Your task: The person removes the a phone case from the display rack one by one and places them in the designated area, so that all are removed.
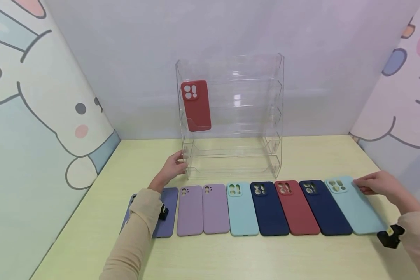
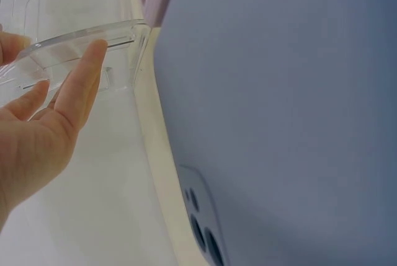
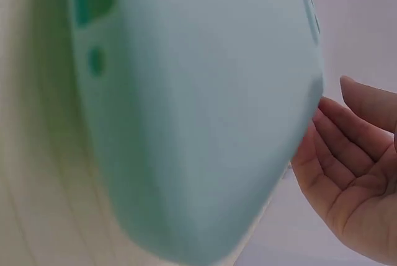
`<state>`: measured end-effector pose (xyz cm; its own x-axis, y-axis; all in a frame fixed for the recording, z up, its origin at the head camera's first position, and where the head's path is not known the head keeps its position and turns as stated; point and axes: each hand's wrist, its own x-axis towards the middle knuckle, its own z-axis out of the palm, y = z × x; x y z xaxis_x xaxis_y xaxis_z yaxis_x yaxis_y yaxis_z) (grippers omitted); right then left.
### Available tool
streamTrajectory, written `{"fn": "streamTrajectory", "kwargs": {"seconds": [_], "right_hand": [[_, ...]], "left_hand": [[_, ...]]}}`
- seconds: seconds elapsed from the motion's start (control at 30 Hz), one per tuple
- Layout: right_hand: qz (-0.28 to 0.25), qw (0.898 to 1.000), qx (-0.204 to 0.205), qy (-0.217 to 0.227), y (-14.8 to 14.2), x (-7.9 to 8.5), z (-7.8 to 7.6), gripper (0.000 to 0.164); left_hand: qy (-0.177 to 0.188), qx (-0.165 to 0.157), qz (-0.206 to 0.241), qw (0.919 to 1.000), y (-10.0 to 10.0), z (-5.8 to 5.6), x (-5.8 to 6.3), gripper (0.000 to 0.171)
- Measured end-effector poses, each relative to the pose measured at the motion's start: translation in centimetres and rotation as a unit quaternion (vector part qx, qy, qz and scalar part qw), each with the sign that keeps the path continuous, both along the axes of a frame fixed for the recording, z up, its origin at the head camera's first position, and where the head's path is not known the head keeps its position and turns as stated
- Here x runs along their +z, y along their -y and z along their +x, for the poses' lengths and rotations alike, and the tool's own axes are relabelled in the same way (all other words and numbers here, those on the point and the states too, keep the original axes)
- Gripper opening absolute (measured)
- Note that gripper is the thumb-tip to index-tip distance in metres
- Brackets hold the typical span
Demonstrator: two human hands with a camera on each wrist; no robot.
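My left hand holds the lower left side of a clear acrylic rack; in the left wrist view its fingers lie along the clear edge. A red phone case leans in the rack's upper left. At the far right, my right hand touches the upper right edge of a light-blue phone case. In the right wrist view that case fills much of the picture, partly hiding the fingertips, with the thumb apart from it.
Along the front lies a row with lilac cases, another light-blue case, navy cases and a second red case. My left forearm partly covers grey-purple cases. Cartoon-printed walls flank the table.
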<state>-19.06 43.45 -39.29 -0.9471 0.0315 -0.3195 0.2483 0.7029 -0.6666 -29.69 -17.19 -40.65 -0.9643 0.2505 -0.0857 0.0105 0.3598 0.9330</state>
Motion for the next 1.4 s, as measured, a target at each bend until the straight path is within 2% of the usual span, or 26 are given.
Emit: {"fn": "streamTrajectory", "kwargs": {"seconds": [0.13, 0.17, 0.37, 0.4, 0.6, 0.87, 1.0, 1.13, 1.2, 1.27, 1.4], "right_hand": [[-0.014, 1.0, 0.001, -0.018, 0.2, 0.0, 0.3, 0.048], [-0.016, 1.0, 0.0, -0.024, 0.2, 0.0, 0.4, 0.047], [-0.021, 0.998, -0.005, -0.062, 0.9, 0.4, 0.5, 0.05], [-0.017, 0.997, -0.005, -0.069, 1.1, 0.5, 0.6, 0.05], [0.005, 0.995, -0.005, -0.098, 2.2, 1.0, 0.8, 0.056], [-0.033, 0.99, -0.024, -0.139, 4.1, 0.8, 0.0, 0.051], [-0.037, 0.987, -0.034, -0.152, 4.4, -0.3, -1.1, 0.049], [-0.037, 0.985, -0.04, -0.164, 3.6, -2.6, -2.8, 0.047], [-0.032, 0.982, -0.035, -0.181, 3.4, -3.7, -3.6, 0.058], [-0.026, 0.979, -0.038, -0.199, 3.4, -4.7, -4.4, 0.062], [-0.031, 0.974, -0.038, -0.221, 4.6, -5.3, -5.5, 0.058]], "left_hand": [[-0.001, -0.001, 0.003, 1.0, 0.0, -0.1, 0.0, 0.064], [0.002, -0.002, 0.005, 1.0, 0.0, 0.1, 0.3, 0.064], [0.005, -0.001, 0.005, 1.0, 0.0, 0.1, 0.2, 0.065], [0.001, -0.001, 0.004, 1.0, 0.1, -0.1, -0.1, 0.065], [-0.003, -0.002, 0.005, 1.0, 0.0, -0.1, -0.2, 0.064], [-0.004, 0.0, 0.002, 1.0, 0.0, 0.0, -0.2, 0.064], [-0.003, 0.0, 0.002, 1.0, 0.0, 0.0, -0.1, 0.064], [0.0, 0.004, 0.003, 1.0, -0.1, 0.0, -0.1, 0.064], [0.002, 0.005, 0.002, 1.0, -0.1, 0.0, -0.1, 0.064], [0.003, 0.006, 0.003, 1.0, -0.1, 0.0, -0.2, 0.065], [0.003, 0.006, 0.004, 1.0, -0.1, -0.1, -0.2, 0.065]]}}
